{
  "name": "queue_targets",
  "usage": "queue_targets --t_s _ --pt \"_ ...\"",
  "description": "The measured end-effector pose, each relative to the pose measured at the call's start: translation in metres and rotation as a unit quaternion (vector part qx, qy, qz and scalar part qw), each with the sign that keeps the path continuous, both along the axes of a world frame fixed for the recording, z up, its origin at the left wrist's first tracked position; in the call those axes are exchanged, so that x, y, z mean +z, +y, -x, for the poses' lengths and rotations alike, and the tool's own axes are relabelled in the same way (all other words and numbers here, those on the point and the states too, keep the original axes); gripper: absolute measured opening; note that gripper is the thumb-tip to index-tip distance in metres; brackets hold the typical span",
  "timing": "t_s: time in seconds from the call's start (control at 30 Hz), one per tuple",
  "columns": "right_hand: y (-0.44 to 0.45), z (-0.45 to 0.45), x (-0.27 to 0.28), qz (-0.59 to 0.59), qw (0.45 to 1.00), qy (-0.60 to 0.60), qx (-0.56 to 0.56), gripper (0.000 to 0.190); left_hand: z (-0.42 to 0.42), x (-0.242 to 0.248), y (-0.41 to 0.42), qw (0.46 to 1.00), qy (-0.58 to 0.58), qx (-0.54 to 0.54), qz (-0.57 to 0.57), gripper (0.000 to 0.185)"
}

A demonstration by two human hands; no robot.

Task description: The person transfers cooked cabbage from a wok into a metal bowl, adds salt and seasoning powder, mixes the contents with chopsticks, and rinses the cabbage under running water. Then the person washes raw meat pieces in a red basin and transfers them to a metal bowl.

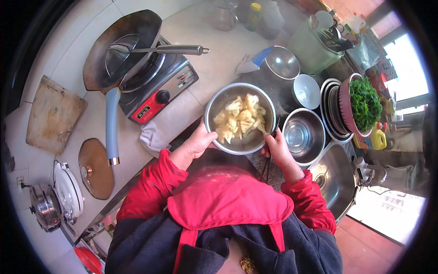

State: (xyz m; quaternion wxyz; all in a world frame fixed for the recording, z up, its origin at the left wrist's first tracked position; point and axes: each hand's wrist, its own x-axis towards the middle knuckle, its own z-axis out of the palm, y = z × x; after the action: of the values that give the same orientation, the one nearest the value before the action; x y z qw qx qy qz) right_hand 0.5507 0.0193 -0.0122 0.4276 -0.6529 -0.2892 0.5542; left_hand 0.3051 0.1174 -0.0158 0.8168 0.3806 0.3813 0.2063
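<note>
A stainless steel bowl (255, 148) of cauliflower florets (241, 118) is held up in front of my chest. My left hand (201, 139) grips its left rim, thumb on top and fingers beneath. On the opposite side, my right hand (276, 145) grips the rim and also has thin dark sticks, apparently chopsticks (266, 168), against it. To the left, a wok (94, 63) sits on a portable gas stove (160, 92). A wire skimmer (179, 50) rests across the wok with its mesh inside.
An empty metal basin (320, 132) stands right of my right hand, beside the sink (338, 181). Stacked bowls (325, 99) carry a pink basket (345, 99) of leafy greens (364, 104). A glass lid (97, 171), a cutting board (51, 116) and a cloth (154, 138) lie left.
</note>
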Motion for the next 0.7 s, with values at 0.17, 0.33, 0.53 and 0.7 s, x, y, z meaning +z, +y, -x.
queue_targets --t_s 0.17,0.33,0.53,0.7 --pt "-0.006 -0.004 0.025 -0.058 0.996 -0.068 -0.002 0.027 0.004 -0.006 0.005 0.982 -0.037 -0.019 -0.185 0.071" --pt "0.0 -0.006 0.017 -0.012 0.999 -0.048 0.0 0.024 -0.005 -0.006 0.002 0.987 0.014 0.0 -0.16 0.071" --pt "0.0 -0.015 0.031 0.041 0.999 -0.012 0.003 0.041 -0.012 -0.014 0.013 0.999 -0.002 0.02 0.037 0.057" --pt "-0.023 -0.05 0.055 -0.009 0.99 -0.026 -0.142 0.031 -0.031 -0.026 0.022 0.999 0.012 0.036 0.001 0.061"
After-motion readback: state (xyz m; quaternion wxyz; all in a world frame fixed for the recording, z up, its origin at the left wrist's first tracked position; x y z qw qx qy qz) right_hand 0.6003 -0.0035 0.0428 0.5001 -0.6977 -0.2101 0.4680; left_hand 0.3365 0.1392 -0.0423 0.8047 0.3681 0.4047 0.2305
